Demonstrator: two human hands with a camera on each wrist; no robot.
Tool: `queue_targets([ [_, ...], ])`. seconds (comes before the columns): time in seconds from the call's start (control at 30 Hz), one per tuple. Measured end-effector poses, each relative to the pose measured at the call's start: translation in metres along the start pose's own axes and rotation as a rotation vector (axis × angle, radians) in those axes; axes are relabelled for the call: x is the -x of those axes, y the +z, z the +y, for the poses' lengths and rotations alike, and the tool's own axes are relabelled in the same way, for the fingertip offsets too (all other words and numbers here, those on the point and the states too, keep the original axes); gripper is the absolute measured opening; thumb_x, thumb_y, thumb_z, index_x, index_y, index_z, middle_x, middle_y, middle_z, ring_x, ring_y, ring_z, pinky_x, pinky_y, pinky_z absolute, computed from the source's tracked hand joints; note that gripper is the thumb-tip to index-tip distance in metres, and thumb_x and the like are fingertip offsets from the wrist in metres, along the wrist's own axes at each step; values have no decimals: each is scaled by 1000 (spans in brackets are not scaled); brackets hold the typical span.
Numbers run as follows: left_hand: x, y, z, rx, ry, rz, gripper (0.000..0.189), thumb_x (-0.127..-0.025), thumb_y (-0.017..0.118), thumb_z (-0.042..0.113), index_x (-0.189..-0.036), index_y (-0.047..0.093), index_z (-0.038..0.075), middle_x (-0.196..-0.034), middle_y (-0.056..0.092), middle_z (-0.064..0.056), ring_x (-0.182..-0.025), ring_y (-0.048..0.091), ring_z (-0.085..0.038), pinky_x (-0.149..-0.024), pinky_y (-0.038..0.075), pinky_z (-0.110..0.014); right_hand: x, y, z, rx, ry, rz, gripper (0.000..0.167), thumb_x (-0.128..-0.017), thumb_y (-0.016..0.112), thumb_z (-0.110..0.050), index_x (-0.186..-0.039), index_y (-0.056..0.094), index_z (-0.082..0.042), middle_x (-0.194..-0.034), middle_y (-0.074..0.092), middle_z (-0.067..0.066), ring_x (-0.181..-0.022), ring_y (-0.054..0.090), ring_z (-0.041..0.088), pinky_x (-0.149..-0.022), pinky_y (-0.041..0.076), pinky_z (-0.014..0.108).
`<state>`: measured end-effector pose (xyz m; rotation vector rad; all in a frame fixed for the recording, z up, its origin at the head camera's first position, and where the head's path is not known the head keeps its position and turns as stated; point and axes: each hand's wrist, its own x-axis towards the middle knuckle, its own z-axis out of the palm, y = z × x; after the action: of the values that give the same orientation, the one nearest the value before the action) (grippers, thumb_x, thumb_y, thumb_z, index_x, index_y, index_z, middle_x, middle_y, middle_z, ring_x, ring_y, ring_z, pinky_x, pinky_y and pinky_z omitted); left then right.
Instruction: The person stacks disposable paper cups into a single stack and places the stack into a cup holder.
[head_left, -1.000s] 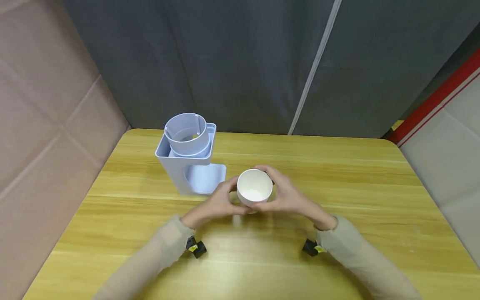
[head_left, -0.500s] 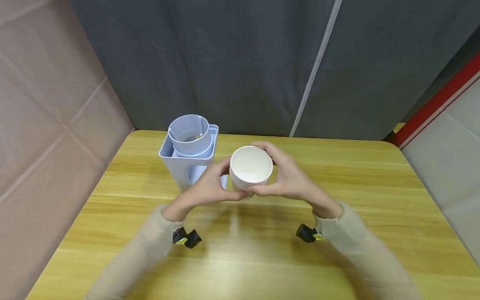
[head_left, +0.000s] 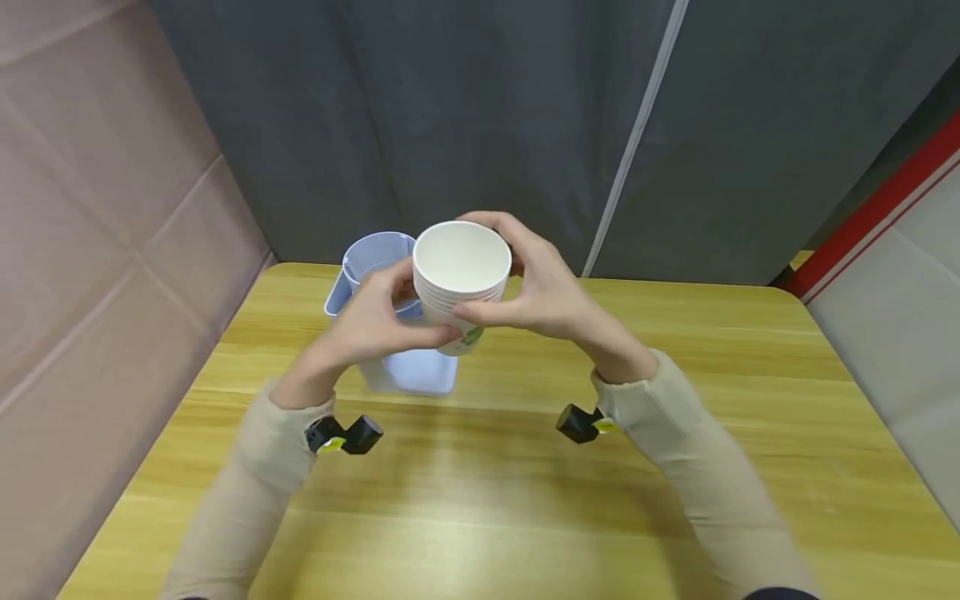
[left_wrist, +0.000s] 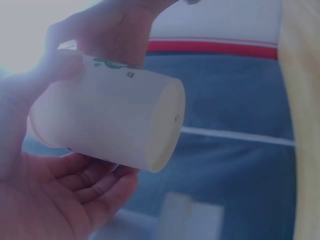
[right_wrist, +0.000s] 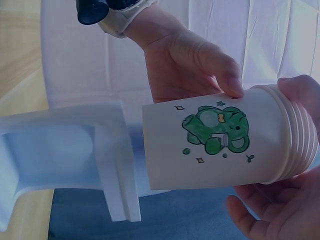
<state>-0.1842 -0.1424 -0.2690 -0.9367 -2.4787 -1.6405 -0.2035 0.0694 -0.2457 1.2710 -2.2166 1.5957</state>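
My left hand (head_left: pixel 363 321) and right hand (head_left: pixel 551 292) together hold a stack of white paper cups (head_left: pixel 459 262) in the air, thumbs on the near side. Several nested rims show at the top, and the mouth faces up towards the head camera. In the right wrist view a green cartoon animal is printed on the outer cup (right_wrist: pixel 215 135). The left wrist view shows the closed bottom of the cup stack (left_wrist: pixel 167 125). Behind and below my left hand stands a light blue plastic cup holder (head_left: pixel 420 372) with a round tube (head_left: pixel 378 247) on top, partly hidden by that hand.
The holder stands on a wooden table (head_left: pixel 600 483), towards the back left. A dark grey curtain (head_left: pixel 487 108) hangs behind the table's far edge. A pinkish padded wall (head_left: pixel 90 225) is on the left, and a white panel with a red band (head_left: pixel 885 200) on the right.
Both hands have lifted the cup stack from low over the middle of the table, moving it up, away and left towards the cup holder. The holder stays in place.
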Motion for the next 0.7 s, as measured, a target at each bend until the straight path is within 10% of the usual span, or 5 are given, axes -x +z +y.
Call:
queue_targets([
  [0.7,-25,-59,12,72,46,108,57,-76,72,-1,-129,51,1,-117,57,-7,-101,55,-23,-89,45,-28,-73,5,-2,-210,-50,0,68,-75,71,-2,-134,38,4,-118,53,12,-100,53,21,-81,51,37],
])
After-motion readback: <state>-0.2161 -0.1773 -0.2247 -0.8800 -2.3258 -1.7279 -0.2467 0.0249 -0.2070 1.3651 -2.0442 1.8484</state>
